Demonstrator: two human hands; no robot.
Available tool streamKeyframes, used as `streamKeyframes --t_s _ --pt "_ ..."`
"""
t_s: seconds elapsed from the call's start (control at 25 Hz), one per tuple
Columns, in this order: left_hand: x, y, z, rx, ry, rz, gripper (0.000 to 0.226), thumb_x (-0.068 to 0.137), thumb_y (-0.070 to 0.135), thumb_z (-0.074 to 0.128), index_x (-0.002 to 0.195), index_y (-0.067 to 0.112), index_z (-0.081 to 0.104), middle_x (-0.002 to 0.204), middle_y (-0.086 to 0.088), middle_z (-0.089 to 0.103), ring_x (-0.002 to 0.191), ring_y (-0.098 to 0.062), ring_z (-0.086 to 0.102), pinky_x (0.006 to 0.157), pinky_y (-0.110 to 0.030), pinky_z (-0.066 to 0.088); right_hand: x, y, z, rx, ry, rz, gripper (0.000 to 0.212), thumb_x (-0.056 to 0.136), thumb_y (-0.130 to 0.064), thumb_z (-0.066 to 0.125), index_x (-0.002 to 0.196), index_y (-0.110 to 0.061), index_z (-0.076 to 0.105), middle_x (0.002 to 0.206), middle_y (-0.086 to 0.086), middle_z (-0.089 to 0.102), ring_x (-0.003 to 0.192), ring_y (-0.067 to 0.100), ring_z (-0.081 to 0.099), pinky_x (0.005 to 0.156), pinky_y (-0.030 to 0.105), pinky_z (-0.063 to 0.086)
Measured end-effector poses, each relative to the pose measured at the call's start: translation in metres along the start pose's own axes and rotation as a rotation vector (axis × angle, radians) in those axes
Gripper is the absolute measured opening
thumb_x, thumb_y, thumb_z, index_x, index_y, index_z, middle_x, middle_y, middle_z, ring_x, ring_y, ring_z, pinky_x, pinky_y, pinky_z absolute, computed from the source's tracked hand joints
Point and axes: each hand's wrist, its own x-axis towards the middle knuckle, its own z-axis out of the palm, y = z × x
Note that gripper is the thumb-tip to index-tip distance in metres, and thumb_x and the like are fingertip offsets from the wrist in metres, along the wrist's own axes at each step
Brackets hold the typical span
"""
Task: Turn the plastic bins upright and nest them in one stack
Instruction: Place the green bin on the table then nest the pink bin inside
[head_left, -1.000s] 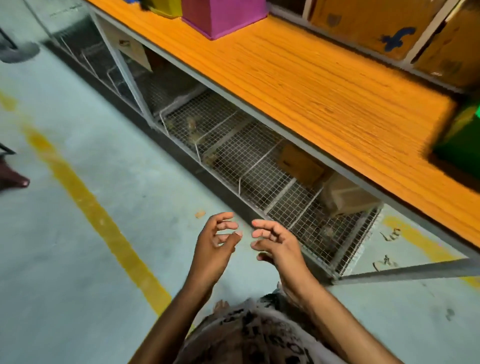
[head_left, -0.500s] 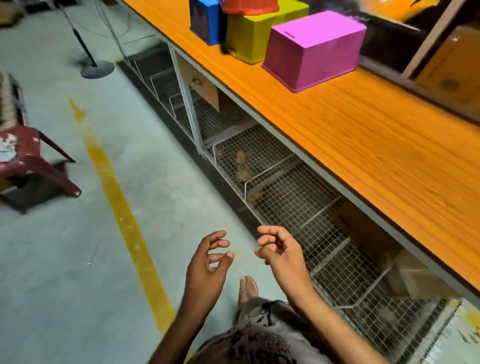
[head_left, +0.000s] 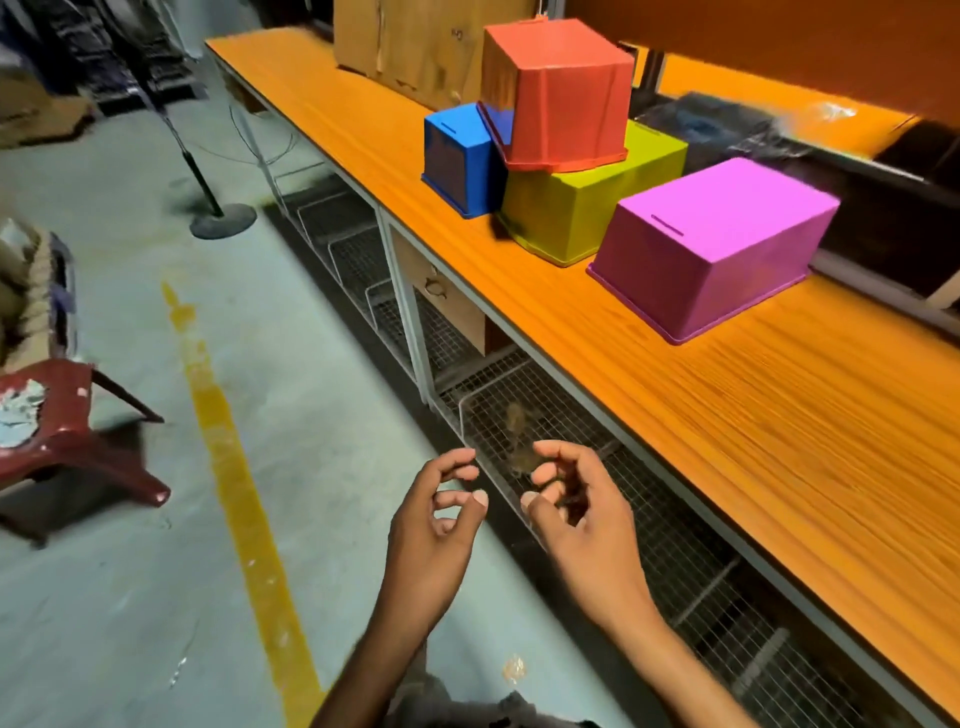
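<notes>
Several plastic bins lie upside down on the orange table (head_left: 779, 415). Nearest is a magenta bin (head_left: 711, 249). Behind it sits a yellow-green bin (head_left: 582, 202), with a red bin (head_left: 558, 93) tilted on top of it and leaning over a blue bin (head_left: 460, 161) at the left. My left hand (head_left: 436, 525) and my right hand (head_left: 576, 509) hover side by side over the floor in front of the table edge, well short of the bins. Both hold nothing, fingers loosely curled and apart.
Wire mesh racks (head_left: 519, 415) and a small drawer (head_left: 441, 296) run under the table. A cardboard box (head_left: 415, 41) stands behind the bins. On the floor are a yellow line (head_left: 228, 467), a dark red plastic chair (head_left: 62, 436) at left and a round stand base (head_left: 223, 221).
The view has swung left and up along the table, bringing all the bins into sight. Both hands stay empty in front of me and have risen slightly.
</notes>
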Motion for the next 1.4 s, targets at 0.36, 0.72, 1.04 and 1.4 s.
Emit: streamKeyframes --t_s 0.36,0.72,1.04,1.4 --pt "0.236 0.038 -0.033 -0.015 -0.354 0.122 0.038 0.095 0.011 0.068 0.123 0.038 0.065 0.117 0.009 0.068 0.095 -0.007 0.066 0.083 -0.020 0.056 0.167 -0.028 0.064 0.007 0.406 -0.035 0.041 0.091 -0.002 0.070 0.120 -0.030 0.063 0.102 -0.008 0.064 0.084 0.002 0.062 0.067 0.015 0.049" --pt "0.355 0.078 0.049 -0.056 -0.561 0.244 0.039 0.096 0.010 0.068 0.125 0.035 0.061 0.118 0.012 0.065 0.093 0.003 0.063 0.082 -0.015 0.053 0.276 -0.029 0.012 -0.252 0.669 -0.113 0.044 0.086 -0.006 0.075 0.120 -0.031 0.064 0.109 -0.009 0.067 0.098 0.008 0.064 0.072 0.015 0.049" --pt "0.420 0.093 0.146 -0.042 -0.682 0.256 0.043 0.095 0.015 0.069 0.132 0.035 0.058 0.130 0.018 0.062 0.112 0.000 0.063 0.089 -0.032 0.055 0.333 -0.001 -0.058 -0.324 1.057 -0.035 0.043 0.084 -0.012 0.076 0.121 -0.028 0.060 0.121 -0.005 0.053 0.115 0.015 0.054 0.093 0.033 0.047" --pt "0.481 0.056 0.224 0.125 -0.823 0.238 0.077 0.083 0.041 0.071 0.152 0.028 0.040 0.150 0.001 0.052 0.139 -0.014 0.048 0.117 -0.046 0.040 0.343 0.043 -0.072 -0.209 1.118 0.251 0.079 0.076 -0.016 0.084 0.144 -0.026 0.045 0.135 -0.008 0.059 0.123 0.012 0.057 0.102 0.036 0.050"
